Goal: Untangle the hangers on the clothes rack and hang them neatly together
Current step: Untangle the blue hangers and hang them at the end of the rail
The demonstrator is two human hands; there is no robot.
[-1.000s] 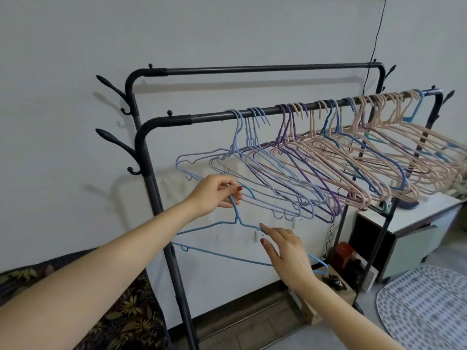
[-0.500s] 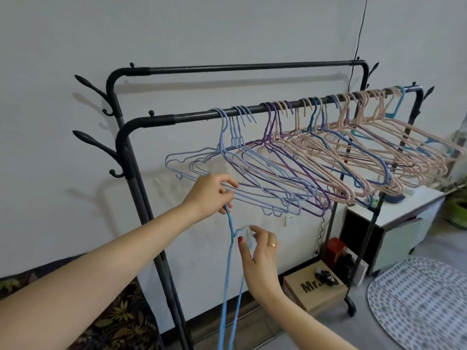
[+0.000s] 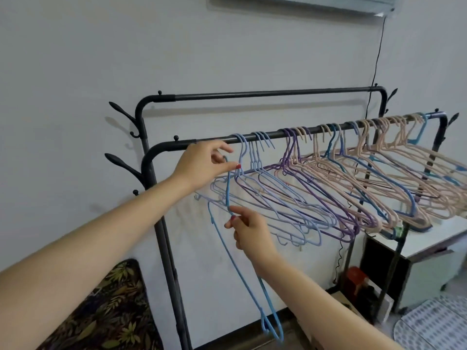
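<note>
Pinched at its hook by the left hand [image 3: 202, 162], thumb and forefinger closed on the wire just under the front rail [image 3: 290, 135]; the right hand [image 3: 250, 233] nips the neck lower down between fingertips. Both grips are light, apparently to steer the hook up onto the bar while the body hangs free.

Rack [image 3: 151, 173]: black, two rails, branch pegs at its left end. Back rail bare.

Hung hangers [image 3: 353, 188]: one long row on the front rail, lilac at the left end, then purple, then pink mixed with a few blue toward the right end. Hooks bunch unevenly and shoulders overlap and cross, so the sorting looks unfinished.

Blue hanger [image 3: 242, 269]: the piece in hand, off the rail, just left of the lilac group near the rail's left end. Long axis close to vertical, tilted slightly; hook uppermost at the left hand, one shoulder tip pointing down toward the floor. Held end-on like this, it likely stays clear of the neighbours' shoulders while its hook is brought to the bar beside them.
</note>
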